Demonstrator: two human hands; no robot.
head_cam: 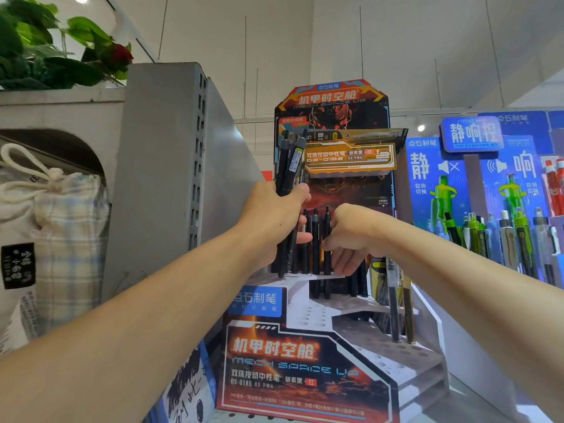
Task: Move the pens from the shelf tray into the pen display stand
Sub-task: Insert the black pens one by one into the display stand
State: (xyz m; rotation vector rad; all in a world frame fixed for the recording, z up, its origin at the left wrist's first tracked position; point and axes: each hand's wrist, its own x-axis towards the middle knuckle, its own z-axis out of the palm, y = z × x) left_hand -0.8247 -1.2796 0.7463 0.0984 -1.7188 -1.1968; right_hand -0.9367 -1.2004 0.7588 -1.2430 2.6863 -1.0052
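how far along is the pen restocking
Partly done: several black pens already stand in the display stand's top tier. The left hand grips a bundle of pens; the right hand is at the standing row. Many lower holes are unfilled.

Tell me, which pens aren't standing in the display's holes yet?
The bundle of black pens gripped in the left hand, held above the tiers; the other black pens by the right hand already stand in holes.
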